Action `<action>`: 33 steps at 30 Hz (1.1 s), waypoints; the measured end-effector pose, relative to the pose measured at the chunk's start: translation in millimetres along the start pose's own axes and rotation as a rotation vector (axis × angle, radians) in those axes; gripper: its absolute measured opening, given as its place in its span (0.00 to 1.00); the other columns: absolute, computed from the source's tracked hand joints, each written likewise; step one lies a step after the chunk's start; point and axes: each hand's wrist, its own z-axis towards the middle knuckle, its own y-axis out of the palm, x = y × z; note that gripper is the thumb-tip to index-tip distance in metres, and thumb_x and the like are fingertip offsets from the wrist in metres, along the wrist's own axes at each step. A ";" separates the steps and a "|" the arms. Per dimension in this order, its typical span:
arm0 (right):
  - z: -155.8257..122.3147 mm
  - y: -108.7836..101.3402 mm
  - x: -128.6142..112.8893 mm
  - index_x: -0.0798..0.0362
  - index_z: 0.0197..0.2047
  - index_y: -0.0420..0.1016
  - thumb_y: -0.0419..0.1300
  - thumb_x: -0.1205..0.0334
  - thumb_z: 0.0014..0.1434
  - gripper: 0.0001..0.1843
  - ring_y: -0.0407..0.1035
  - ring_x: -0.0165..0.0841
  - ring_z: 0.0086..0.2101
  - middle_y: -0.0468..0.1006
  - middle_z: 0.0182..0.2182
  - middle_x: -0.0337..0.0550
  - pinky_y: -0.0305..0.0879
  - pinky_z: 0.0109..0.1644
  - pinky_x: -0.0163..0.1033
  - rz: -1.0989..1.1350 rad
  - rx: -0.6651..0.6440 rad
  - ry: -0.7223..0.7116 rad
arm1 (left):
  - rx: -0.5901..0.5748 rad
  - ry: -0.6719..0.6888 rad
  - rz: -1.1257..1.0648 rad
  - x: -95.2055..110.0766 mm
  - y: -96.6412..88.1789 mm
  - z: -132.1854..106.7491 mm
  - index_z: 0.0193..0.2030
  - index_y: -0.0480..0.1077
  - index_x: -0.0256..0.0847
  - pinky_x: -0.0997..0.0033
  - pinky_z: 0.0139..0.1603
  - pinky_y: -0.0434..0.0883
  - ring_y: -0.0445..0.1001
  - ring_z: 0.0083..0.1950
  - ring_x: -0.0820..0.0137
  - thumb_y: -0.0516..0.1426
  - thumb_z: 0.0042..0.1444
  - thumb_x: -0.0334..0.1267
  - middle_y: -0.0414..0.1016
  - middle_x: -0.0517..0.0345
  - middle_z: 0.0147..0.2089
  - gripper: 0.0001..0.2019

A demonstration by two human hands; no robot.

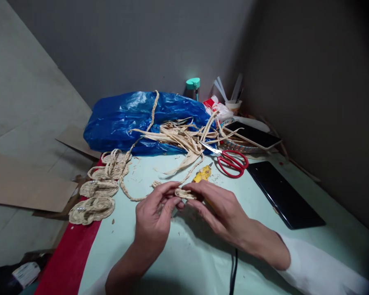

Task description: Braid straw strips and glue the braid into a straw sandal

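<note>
**Both hands pinch a small braided piece at table centre**

- Left hand (153,217): thumb and fingertips closed on the near end of a small braided straw piece (184,193). Wrist lifted off the table.
- Right hand (218,205): fingers pinching the other end of the same piece, white sleeve (320,266) resting on the tabletop.
- The piece sits between the two hands, just above the pale green table (160,254), at mid-table. A braided cord (126,190) trails left from it to a stack of flat braided coils (95,196) at the table's left edge.
- Yellow tool (203,173) lies just behind the right hand's fingers, partly hidden; cannot tell what kind.
- Red-handled scissors (232,162) beyond it, blades shut, pointing left.
- Loose straw strips (178,139) heaped against a blue plastic bag (126,119) at the back.
- A black tablet (284,194) lies flat to the right; a second dark screen (252,134) rests on a woven tray behind the scissors.
- Red cloth (70,254) hangs along the left edge of the table.
- Teal-capped bottle (192,84) stands against the wall.
</note>
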 end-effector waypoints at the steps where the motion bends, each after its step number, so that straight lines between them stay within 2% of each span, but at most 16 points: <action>1: -0.8 1.2 1.0 0.57 0.53 0.66 0.55 0.69 0.66 0.13 0.70 0.31 0.36 0.77 0.37 0.46 0.67 0.40 0.35 -0.033 0.009 -0.049 | 0.008 -0.033 -0.020 -0.3 0.8 -1.5 0.47 0.72 0.45 0.78 0.38 0.75 0.79 0.34 0.76 0.57 0.60 0.29 0.80 0.63 0.38 0.10; 4: -3.4 4.6 3.8 0.60 0.55 0.64 0.56 0.70 0.65 0.15 0.68 0.33 0.33 0.77 0.34 0.48 0.67 0.38 0.37 -0.145 0.052 -0.175 | -0.010 -0.052 0.027 -0.8 1.5 -3.8 0.50 0.69 0.44 0.76 0.44 0.75 0.79 0.43 0.72 0.56 0.61 0.31 0.79 0.59 0.44 0.11; 7: -5.6 5.9 6.0 0.62 0.53 0.65 0.56 0.70 0.66 0.14 0.66 0.34 0.31 0.75 0.31 0.48 0.66 0.36 0.38 -0.210 0.065 -0.228 | -0.070 0.057 0.178 -1.0 0.1 -2.5 0.49 0.70 0.41 0.75 0.43 0.74 0.78 0.41 0.72 0.56 0.60 0.30 0.79 0.57 0.43 0.11; 10: -6.3 4.4 7.3 0.63 0.52 0.65 0.57 0.69 0.65 0.13 0.64 0.34 0.30 0.74 0.31 0.48 0.65 0.34 0.39 -0.238 0.023 -0.233 | -0.049 0.153 0.265 -1.5 -0.2 -1.1 0.45 0.74 0.40 0.76 0.39 0.73 0.78 0.35 0.72 0.58 0.58 0.31 0.81 0.58 0.38 0.09; 15: -5.6 -0.9 9.3 0.65 0.52 0.66 0.58 0.72 0.64 0.14 0.67 0.35 0.33 0.76 0.34 0.51 0.66 0.36 0.40 -0.189 -0.044 -0.251 | 0.037 0.175 0.293 -0.7 4.2 -3.5 0.40 0.78 0.42 0.75 0.42 0.74 0.80 0.38 0.70 0.58 0.57 0.30 0.83 0.60 0.37 0.08; 23: -15.8 7.8 13.3 0.58 0.44 0.68 0.59 0.70 0.64 0.05 0.64 0.30 0.30 0.72 0.29 0.42 0.62 0.34 0.36 -0.094 -0.031 -0.164 | 0.041 0.217 0.358 -0.7 7.8 -9.1 0.41 0.79 0.41 0.76 0.42 0.74 0.80 0.37 0.71 0.55 0.59 0.27 0.83 0.61 0.36 0.11; 27: -15.3 10.4 13.1 0.57 0.39 0.69 0.58 0.70 0.64 0.01 0.62 0.29 0.28 0.70 0.26 0.41 0.60 0.33 0.36 -0.084 0.020 -0.145 | 0.024 0.156 0.318 -0.1 6.7 -7.4 0.40 0.80 0.41 0.75 0.42 0.74 0.80 0.38 0.70 0.56 0.59 0.30 0.83 0.60 0.37 0.09; 30: -10.3 7.7 12.3 0.57 0.35 0.68 0.58 0.69 0.65 0.05 0.60 0.29 0.26 0.68 0.24 0.40 0.59 0.31 0.36 -0.114 0.049 -0.138 | -0.024 0.061 0.213 2.0 4.9 -1.9 0.43 0.80 0.42 0.76 0.44 0.73 0.80 0.39 0.70 0.56 0.60 0.31 0.83 0.60 0.38 0.11; 33: -5.4 3.8 11.3 0.59 0.36 0.69 0.57 0.70 0.65 0.04 0.60 0.31 0.27 0.70 0.25 0.42 0.59 0.32 0.37 -0.141 0.035 -0.158 | -0.080 -0.075 0.092 3.5 3.4 2.8 0.53 0.76 0.42 0.75 0.37 0.73 0.77 0.30 0.74 0.54 0.62 0.34 0.80 0.62 0.31 0.15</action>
